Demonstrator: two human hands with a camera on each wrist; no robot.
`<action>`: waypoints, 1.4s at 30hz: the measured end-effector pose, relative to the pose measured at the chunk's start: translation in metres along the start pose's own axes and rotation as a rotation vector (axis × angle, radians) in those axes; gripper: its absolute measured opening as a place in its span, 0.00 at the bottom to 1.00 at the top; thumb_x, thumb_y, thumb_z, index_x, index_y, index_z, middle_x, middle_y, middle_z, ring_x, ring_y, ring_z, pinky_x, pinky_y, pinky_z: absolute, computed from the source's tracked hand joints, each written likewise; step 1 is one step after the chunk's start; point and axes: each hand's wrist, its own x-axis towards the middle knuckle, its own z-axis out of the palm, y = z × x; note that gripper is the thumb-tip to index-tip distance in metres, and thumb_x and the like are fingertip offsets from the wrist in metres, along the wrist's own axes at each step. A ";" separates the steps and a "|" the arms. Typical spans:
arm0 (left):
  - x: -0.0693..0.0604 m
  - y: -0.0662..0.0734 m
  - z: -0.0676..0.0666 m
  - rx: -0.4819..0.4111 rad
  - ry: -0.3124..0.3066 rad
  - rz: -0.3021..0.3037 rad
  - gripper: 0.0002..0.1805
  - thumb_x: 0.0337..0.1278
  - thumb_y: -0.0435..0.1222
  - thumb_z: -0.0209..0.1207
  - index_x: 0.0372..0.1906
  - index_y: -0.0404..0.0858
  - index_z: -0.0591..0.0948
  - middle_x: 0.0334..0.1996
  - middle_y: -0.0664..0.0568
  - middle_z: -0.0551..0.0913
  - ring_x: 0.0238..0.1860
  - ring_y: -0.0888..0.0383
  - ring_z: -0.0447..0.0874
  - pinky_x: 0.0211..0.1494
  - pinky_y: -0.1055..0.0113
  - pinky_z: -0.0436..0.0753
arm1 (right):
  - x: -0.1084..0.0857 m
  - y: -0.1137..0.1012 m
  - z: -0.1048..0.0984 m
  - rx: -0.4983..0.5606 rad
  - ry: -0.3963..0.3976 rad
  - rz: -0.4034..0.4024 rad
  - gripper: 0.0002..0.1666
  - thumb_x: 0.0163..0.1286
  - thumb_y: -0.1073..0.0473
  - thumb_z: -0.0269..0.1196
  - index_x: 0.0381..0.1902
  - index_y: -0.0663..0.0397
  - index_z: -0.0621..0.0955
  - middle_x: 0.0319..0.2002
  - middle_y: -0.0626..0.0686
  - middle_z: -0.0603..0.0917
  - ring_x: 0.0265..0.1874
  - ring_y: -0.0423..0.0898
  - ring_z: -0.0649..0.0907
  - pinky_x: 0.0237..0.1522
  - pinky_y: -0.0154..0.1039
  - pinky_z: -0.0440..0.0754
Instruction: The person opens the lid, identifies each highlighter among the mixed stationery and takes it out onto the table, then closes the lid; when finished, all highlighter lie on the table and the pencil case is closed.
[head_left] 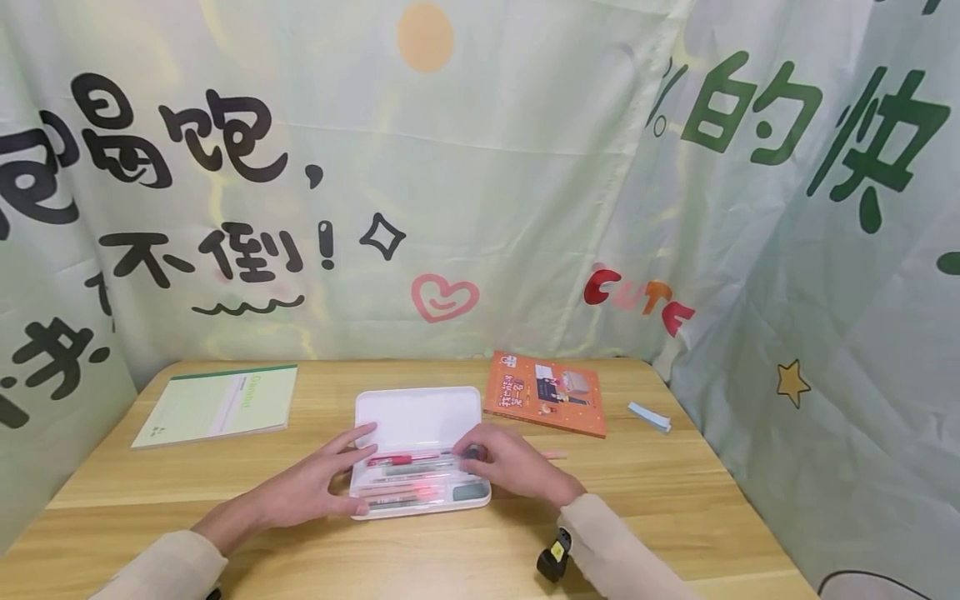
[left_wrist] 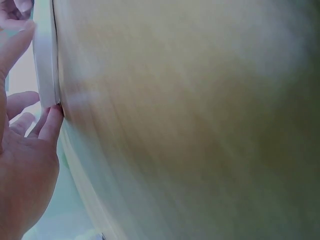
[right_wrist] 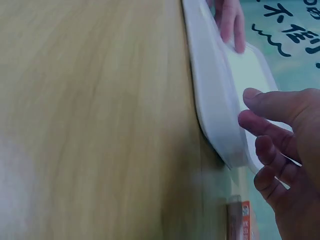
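Note:
A white pencil case (head_left: pixel 417 412) lies open, its lid laid back; a red pen (head_left: pixel 401 459), several other pens and a dark grey piece (head_left: pixel 470 492) are inside. My left hand (head_left: pixel 311 487) touches the left side of the case with spread fingers, the thumb by its front left corner. In the left wrist view, fingertips of the left hand (left_wrist: pixel 30 160) rest at the end of the case (left_wrist: pixel 46 60). Over the case's right part is my right hand (head_left: pixel 513 462), its fingers loosely bent. The right wrist view shows the right hand (right_wrist: pixel 295 150) beside the case (right_wrist: pixel 212 90), with nothing visible between its fingers.
A pale green notebook (head_left: pixel 225 404) lies at the back left of the wooden table (head_left: pixel 637 517). At the back right are an orange book (head_left: pixel 545 393) and a light blue strip (head_left: pixel 649 416). Behind the right hand, a pink stick (head_left: pixel 554 455) shows. Printed curtains surround the table.

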 end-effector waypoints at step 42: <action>0.001 -0.003 0.002 -0.010 -0.004 0.000 0.52 0.64 0.63 0.71 0.83 0.38 0.69 0.90 0.49 0.51 0.86 0.32 0.56 0.78 0.26 0.66 | 0.011 -0.012 0.007 -0.046 -0.119 0.031 0.06 0.78 0.51 0.72 0.45 0.45 0.89 0.39 0.39 0.82 0.38 0.37 0.78 0.44 0.31 0.77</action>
